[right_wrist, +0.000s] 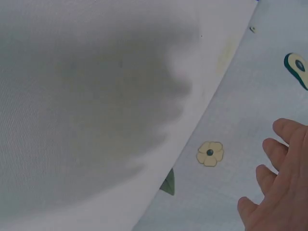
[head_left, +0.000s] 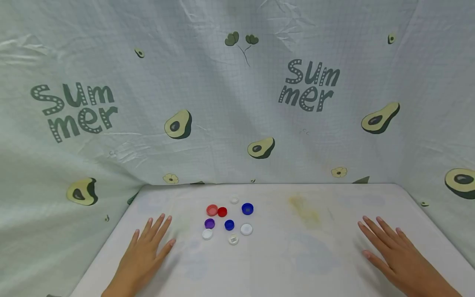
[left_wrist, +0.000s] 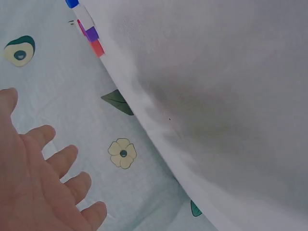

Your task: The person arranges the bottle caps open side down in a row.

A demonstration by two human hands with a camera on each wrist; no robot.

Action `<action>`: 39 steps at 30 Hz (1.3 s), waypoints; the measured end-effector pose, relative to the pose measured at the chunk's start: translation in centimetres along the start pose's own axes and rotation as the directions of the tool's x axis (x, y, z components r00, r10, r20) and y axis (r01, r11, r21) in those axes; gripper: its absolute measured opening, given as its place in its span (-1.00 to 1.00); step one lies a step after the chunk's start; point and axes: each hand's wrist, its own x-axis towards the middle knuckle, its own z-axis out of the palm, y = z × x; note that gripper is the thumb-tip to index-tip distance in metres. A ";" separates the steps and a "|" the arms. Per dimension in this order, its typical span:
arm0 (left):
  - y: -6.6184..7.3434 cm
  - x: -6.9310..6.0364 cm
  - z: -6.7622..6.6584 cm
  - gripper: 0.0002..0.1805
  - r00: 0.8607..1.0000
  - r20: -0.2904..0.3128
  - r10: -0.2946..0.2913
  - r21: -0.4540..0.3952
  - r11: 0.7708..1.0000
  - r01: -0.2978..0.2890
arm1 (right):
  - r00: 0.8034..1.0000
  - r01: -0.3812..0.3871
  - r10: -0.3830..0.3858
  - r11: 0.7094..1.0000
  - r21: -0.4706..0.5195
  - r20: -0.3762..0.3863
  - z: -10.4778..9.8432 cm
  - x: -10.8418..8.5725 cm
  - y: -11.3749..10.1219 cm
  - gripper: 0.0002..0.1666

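My left hand (head_left: 142,253) is held with its fingers spread over the left side of the white table, holding nothing. Over the right side, my right hand (head_left: 400,258) is likewise spread and holds nothing. Shadows below both hands show in the wrist views. Between them, closer to the left hand, lies a loose group of bottle caps: a pinkish-red cap (head_left: 212,210) touching or nearly touching a red cap (head_left: 222,212), a purple cap (head_left: 209,223), a large blue cap (head_left: 247,208), a smaller blue cap (head_left: 229,225) and several white caps (head_left: 246,229). Neither hand touches any cap.
The white tabletop (head_left: 274,264) has a yellowish stain (head_left: 304,210) right of the caps. Behind it and along its sides hangs a pale curtain (head_left: 222,90) printed with avocados, flowers and the word "summer".
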 end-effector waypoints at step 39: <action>6.6 1.9 2.2 -0.63 1.000 -0.015 -0.002 -0.614 0.789 -0.008 | 0.932 0.253 -0.337 0.869 0.424 0.134 3.0 8.1 -11.4 -0.45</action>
